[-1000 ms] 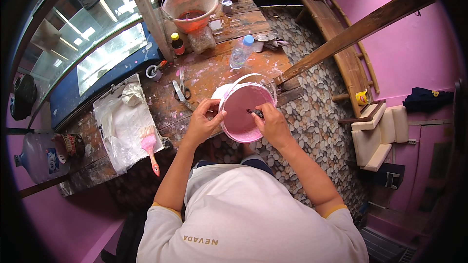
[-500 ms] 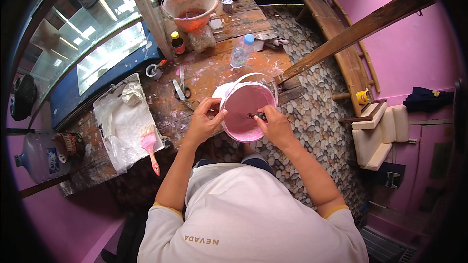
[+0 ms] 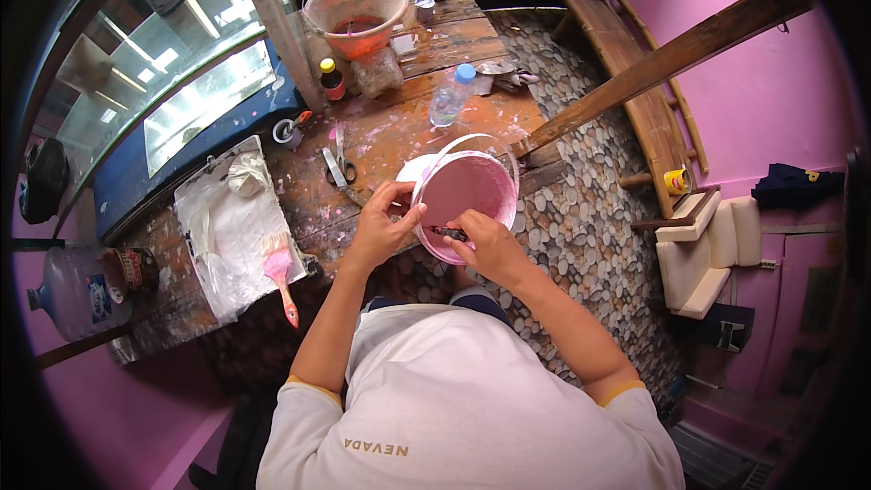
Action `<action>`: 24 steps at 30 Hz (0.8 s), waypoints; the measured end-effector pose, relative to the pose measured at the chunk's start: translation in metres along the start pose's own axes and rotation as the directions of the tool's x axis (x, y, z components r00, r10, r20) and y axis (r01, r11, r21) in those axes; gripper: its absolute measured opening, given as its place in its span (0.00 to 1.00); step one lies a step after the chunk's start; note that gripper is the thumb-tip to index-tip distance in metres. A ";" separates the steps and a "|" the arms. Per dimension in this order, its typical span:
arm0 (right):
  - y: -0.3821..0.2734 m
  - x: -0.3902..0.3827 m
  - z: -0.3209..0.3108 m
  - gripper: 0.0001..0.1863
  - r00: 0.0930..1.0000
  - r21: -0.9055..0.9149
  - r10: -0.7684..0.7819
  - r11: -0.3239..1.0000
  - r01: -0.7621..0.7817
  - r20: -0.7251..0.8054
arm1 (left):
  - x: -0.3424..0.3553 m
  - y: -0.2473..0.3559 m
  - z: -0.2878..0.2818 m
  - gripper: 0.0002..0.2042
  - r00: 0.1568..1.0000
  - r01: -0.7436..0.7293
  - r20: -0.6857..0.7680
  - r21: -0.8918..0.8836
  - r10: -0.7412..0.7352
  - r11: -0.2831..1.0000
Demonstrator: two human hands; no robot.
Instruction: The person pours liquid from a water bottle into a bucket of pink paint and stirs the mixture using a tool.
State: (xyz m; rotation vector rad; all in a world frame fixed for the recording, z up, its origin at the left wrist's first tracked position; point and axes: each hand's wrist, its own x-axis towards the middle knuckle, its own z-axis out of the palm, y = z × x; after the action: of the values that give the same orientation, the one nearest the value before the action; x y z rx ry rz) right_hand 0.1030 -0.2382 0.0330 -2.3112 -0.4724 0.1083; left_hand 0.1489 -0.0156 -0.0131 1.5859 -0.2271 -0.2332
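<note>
A round pink plastic bucket (image 3: 512,216) is gripped by the left hand (image 3: 383,225), a slim dark tool (image 3: 448,232) by the right hand (image 3: 493,249).

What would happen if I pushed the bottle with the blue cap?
The bottle would probably tip, standing tall and narrow. It might roll, since its sides look rounded. Its see-through plastic looks thin, so squeezing could dent it.

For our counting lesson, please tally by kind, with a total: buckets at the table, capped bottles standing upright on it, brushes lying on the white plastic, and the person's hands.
Buckets: 2 (orange bucket, pink bucket)
Upright bottles: 2 (clear bottle, dark bottle)
Brushes: 1 (pink brush)
Hands: 2 (left hand, right hand)
Total: 7
</note>
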 end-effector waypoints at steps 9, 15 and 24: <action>0.026 -0.004 -0.031 0.12 0.998 -0.206 0.047 0.977 -0.055 -0.045 | 0.000 0.000 0.001 0.15 1.000 0.007 -0.007 0.023 -0.007 1.000; 0.027 0.012 -0.039 0.10 0.986 -0.331 -0.060 0.944 0.006 -0.153 | 0.001 0.000 0.000 0.15 1.000 0.006 0.003 0.013 -0.006 1.000; 0.034 0.032 -0.037 0.11 0.973 -0.425 -0.222 0.888 0.178 -0.058 | 0.003 0.001 -0.002 0.14 1.000 0.017 -0.001 0.026 -0.017 1.000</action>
State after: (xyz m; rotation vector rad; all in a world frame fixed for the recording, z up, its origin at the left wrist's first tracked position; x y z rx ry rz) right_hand 0.1512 -0.2733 0.0368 -2.6488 -0.7360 -0.2392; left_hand 0.1521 -0.0151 -0.0116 1.6146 -0.2163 -0.2436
